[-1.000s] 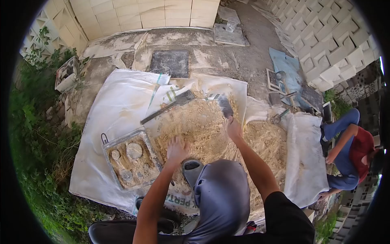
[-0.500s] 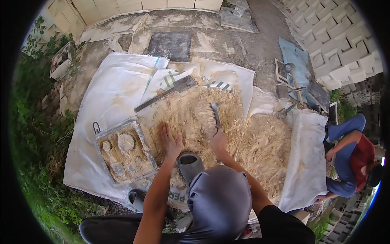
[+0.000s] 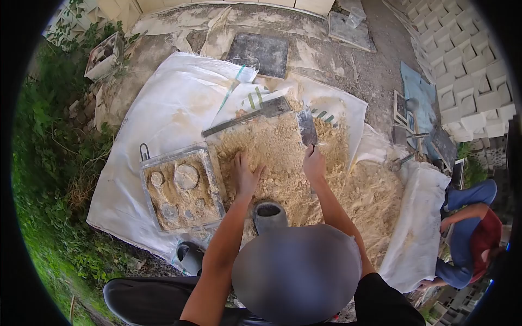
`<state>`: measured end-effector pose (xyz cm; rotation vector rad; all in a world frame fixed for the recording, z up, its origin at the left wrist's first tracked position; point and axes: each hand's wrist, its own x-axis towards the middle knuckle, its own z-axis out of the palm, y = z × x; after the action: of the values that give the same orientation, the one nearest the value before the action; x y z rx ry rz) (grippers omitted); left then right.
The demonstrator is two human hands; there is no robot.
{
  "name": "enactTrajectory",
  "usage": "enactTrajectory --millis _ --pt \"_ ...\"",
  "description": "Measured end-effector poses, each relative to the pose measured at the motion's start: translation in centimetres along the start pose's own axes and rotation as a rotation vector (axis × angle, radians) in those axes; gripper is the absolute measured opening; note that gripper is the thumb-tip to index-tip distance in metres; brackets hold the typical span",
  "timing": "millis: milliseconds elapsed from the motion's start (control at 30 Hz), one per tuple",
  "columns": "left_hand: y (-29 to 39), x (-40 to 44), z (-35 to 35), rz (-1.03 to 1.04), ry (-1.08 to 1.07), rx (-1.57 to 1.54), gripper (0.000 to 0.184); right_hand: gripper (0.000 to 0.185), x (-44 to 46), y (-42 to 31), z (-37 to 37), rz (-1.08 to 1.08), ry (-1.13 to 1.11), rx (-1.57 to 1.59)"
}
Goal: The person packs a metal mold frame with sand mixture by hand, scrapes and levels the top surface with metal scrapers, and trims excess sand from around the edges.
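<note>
Sandy tan material (image 3: 272,149) is heaped and spread over a white sack sheet (image 3: 147,117). Over on the right, my right hand (image 3: 315,164) grips a trowel (image 3: 307,126) by its handle; the grey blade lies flat on the sand and points away from me. My left hand (image 3: 248,175) rests on the sand, thumb apart from the fingers, fingertips partly sunk in. Left of that hand is a rectangular frame (image 3: 213,176) packed with sand, with several round pieces, the largest a disc (image 3: 186,176). A long dark bar (image 3: 231,124) lies beyond the frame.
Dark boots (image 3: 270,214) stand at the sand's near edge. Another person (image 3: 462,239) crouches at the far right, past a folded white sack (image 3: 418,217). A dark board (image 3: 258,54) lies beyond the sheet. Tools rest near a blue sheet (image 3: 416,92); plants (image 3: 54,179) border the left.
The trowel has gone from edge-on to flat and lies farther from me. My left hand stays on the sand, fingers now more bent. The whole view has shifted.
</note>
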<state>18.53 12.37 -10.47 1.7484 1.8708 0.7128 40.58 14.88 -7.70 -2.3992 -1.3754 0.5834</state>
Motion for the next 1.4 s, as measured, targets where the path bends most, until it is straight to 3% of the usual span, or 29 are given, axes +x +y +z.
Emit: enactTrajectory --millis 133,200,267,300,367,500,567,633,700,833,933,1033,1100,1233,1300,1333,1400 --pt "-2.0 0.6 0.6 0.034 -0.058 0.010 0.048 0.032 -1.2 0.3 0.1 -0.074 0.102 -0.087" --pt "-2.3 1.0 0.2 -0.020 0.007 -0.119 0.041 0.036 -3.5 -0.7 -0.1 -0.376 0.233 -0.070" --pt "-1.1 1.1 -1.0 -0.148 -0.106 -0.060 0.039 0.041 -6.6 -2.0 -0.1 -0.643 -0.133 0.072" --pt "-0.5 1.1 -1.5 -0.269 -0.217 -0.004 0.037 0.041 -8.2 -1.8 0.6 -0.642 -0.133 0.075" --pt "0.2 0.4 -1.9 -0.238 -0.206 -0.043 0.036 0.039 -9.8 -0.7 2.9 -1.029 -0.065 -0.261" --pt "1.0 -0.2 -2.5 -0.216 -0.199 0.000 0.029 0.033 -5.3 0.6 6.0 -0.873 -0.246 -0.111" --pt "0.8 0.3 -2.4 -0.220 -0.064 -0.122 0.033 0.029 -3.9 -2.8 2.2 -0.403 -0.516 -0.063" --pt "0.5 1.1 -2.2 -0.230 0.070 -0.252 0.036 0.027 -2.8 -4.5 0.8 -0.410 -0.410 -0.046" --pt "0.4 2.6 -3.0 -0.229 -0.099 -0.073 0.050 0.023 -1.9 -5.7 -0.2 -0.408 -0.204 -0.004" --pt "1.2 3.9 -3.6 -0.037 -0.145 -0.068 0.065 0.027 0.8 -6.4 0.1 -0.374 -0.308 0.022" --pt "1.4 4.7 -2.7 0.126 -0.079 -0.117 0.065 0.044 2.9 -5.8 2.7 -0.569 -0.184 -0.003" --pt "1.5 4.8 -2.3 0.038 -0.216 0.084 0.065 0.053 5.2 -6.3 4.1 -0.604 -0.303 0.046" --pt "1.2 4.0 -2.1 0.021 -0.310 0.464 0.074 0.057 5.4 -6.7 6.0 -0.706 -0.191 -0.162" --pt "-0.2 2.2 0.2 0.102 -0.143 0.437 0.076 0.061 2.1 -5.9 7.4 -0.845 -0.100 -0.302" --pt "-0.3 1.2 0.4 0.151 -0.073 0.273 0.064 0.051 0.3 -6.2 6.6 -0.717 -0.310 -0.125" --pt "-0.3 0.8 0.1 0.152 -0.061 0.274 0.064 0.051 -0.5 -6.1 6.1 -0.727 -0.304 -0.124" --pt "-0.1 -0.1 -0.3 0.112 -0.174 0.113 0.051 0.045 -1.9 -5.5 4.9 -0.695 -0.376 -0.195"
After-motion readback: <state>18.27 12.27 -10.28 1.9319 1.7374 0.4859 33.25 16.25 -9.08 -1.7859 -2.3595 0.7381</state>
